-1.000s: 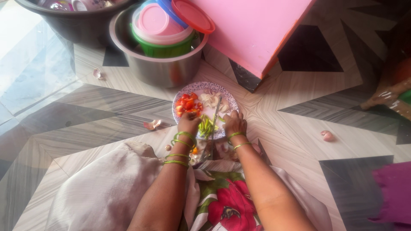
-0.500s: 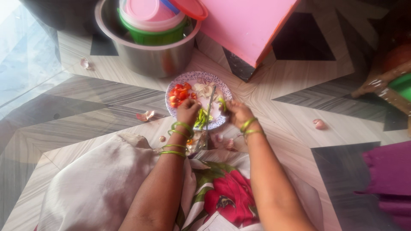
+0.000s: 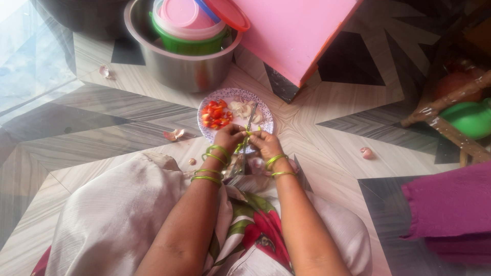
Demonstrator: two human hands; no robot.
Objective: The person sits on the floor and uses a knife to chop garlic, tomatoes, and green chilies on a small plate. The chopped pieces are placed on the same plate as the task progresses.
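Note:
My left hand (image 3: 228, 137) and my right hand (image 3: 264, 143) meet at the near edge of a small patterned plate (image 3: 265, 110) on the floor. Together they pinch a thin green chilli (image 3: 240, 146) against an upright metal blade (image 3: 249, 121) that rises between them. Green bangles circle both wrists. On the plate lie chopped red pieces (image 3: 215, 115) on the left and pale white slices (image 3: 244, 108) beside them. The blade's base is hidden under my hands and lap cloth.
A steel pot (image 3: 176, 74) holding a green tub with a pink lid (image 3: 185, 15) stands beyond the plate. A pink board (image 3: 299, 33) leans at its right. Peel scraps (image 3: 174, 134) lie on the patterned floor. A green bowl (image 3: 468, 118) and purple cloth (image 3: 450, 209) sit at right.
Both hands have drawn back from over the plate to its near edge and closed together on the chilli at the blade. The view has shifted slightly.

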